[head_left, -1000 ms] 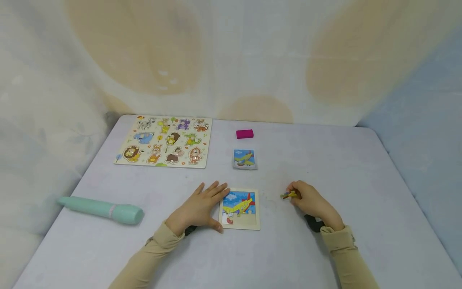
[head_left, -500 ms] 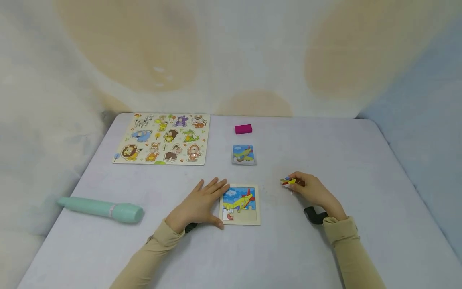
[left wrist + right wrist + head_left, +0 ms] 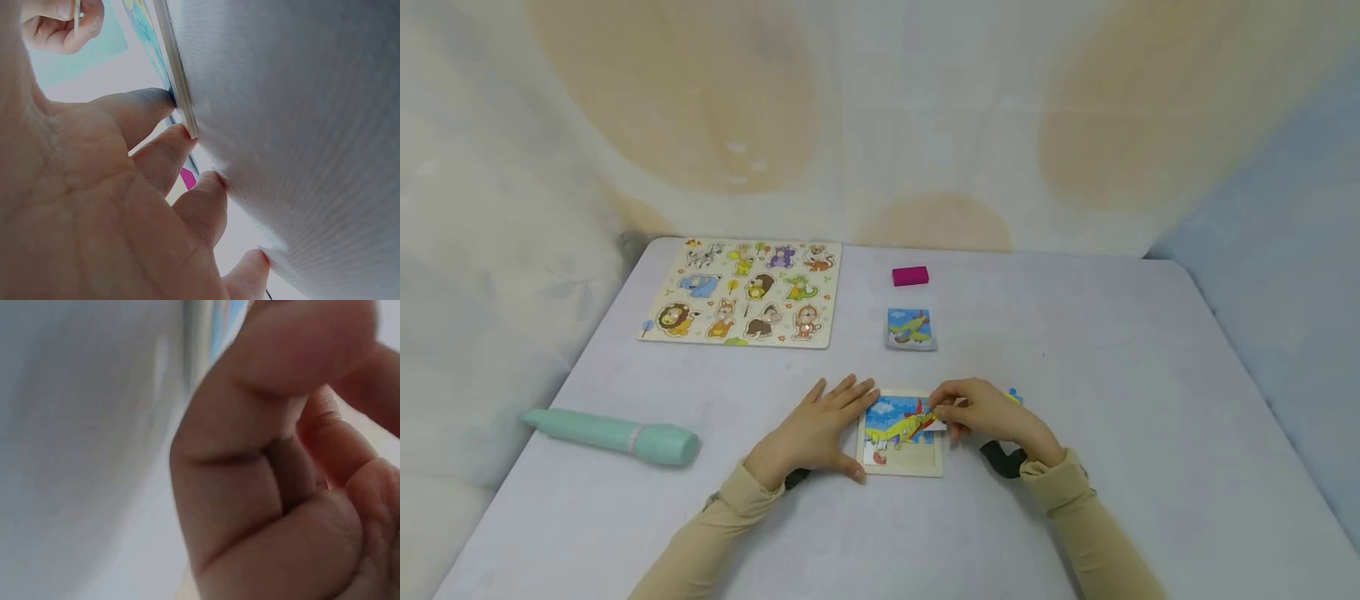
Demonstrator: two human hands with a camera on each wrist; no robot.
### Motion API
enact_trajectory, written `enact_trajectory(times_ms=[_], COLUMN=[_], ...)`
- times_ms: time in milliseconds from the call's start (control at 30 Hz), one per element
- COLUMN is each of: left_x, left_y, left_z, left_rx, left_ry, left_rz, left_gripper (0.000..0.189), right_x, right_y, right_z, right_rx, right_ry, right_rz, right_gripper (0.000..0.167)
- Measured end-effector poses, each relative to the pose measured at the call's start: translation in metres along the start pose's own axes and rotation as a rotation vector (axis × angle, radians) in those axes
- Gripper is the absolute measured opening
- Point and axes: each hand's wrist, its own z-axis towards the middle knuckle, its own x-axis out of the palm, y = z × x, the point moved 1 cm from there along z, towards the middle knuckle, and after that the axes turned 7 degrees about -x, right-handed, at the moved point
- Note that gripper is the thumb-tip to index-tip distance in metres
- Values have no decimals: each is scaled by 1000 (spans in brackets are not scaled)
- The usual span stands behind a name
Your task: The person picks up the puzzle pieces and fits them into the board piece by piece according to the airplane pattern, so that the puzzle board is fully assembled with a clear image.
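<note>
A small wooden jigsaw tray (image 3: 901,472) with a yellow plane picture lies on the table, its lower right part showing bare wood. My left hand (image 3: 822,427) is spread at the tray's left side, with fingertips and thumb at the rim. In the left wrist view, two fingertips (image 3: 181,130) touch the tray's edge. My right hand (image 3: 988,414) pinches a tilted jigsaw piece (image 3: 937,425) over the tray's right side; its thin edge shows in the left wrist view. Another blue and yellow piece (image 3: 1013,396) shows behind the right hand, partly hidden by it.
A small plane picture card (image 3: 910,329) and a magenta block (image 3: 910,276) lie beyond the tray. An animal peg puzzle board (image 3: 741,293) is at the back left. A mint-green microphone-shaped object (image 3: 613,436) lies at the left.
My right hand has moved left from the table to the tray's right side, carrying the jigsaw piece. The blue and yellow piece has come into sight behind it. The left hand stays put.
</note>
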Motion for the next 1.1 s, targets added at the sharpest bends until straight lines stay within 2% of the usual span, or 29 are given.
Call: enact_trajectory(times_ms=[133,233,567,700,833,967,1100], left_x=[1,1,4,4,3,1,2], left_y=[0,0,3,3,2,1,1], left_z=[-1,0,-1,-1,-1,-1,-2], left_rx=[-1,0,0,8,20,19,11], left_ry=[2,-2,-5,-12,-25,-25,-15], left_rz=[-4,-7,4,3,4,2,-11], left_gripper=[113,113,112,112,112,111,111], right_x=[26,37,52,57,59,56,46], right_y=[8,12,23,25,24,19,5], right_z=[12,15,14,13,15,16,15], right_rx=[-12,-2,-45,0,47,19,-35], right_ry=[75,82,-23,-90,-134,-108,-26], right_rz=[47,33,-146,-244,-317,-267,-60], right_gripper=[10,4,10,14,26,30,27])
